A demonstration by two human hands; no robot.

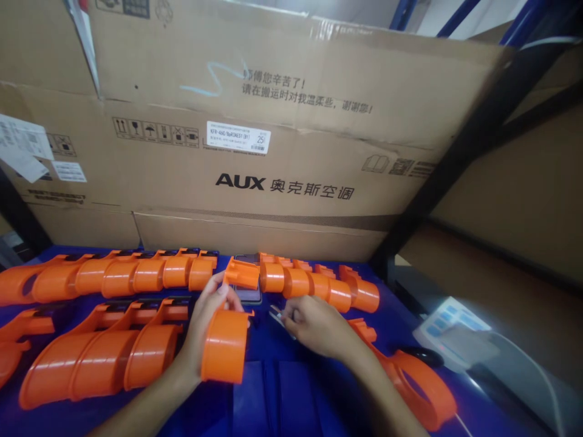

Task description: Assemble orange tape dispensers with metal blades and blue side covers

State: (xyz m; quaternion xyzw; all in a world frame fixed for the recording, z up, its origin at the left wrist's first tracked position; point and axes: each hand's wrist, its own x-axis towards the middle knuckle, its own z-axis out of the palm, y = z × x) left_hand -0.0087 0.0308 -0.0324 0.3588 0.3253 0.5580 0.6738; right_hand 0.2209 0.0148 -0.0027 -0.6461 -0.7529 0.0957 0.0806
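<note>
My left hand (207, 312) is closed around an orange plastic tape dispenser (225, 346), a wide round drum with a smaller block-shaped end at the top. To its right, my right hand (310, 321) pinches a small pale metallic piece (279, 317), too blurred to name exactly. The two hands are apart. Behind them, partly hidden by the held dispenser, a phone-like flat device (250, 296) lies on the blue surface (255, 388).
Rows of orange dispensers with black parts (148, 276) stand at left. Dispensers without visible black parts (319, 285) stand right of centre. Another dispenser (423, 388), a black mouse-like object (423, 356) and a white device (455, 334) are at right. Behind stands a large cardboard box (291, 139).
</note>
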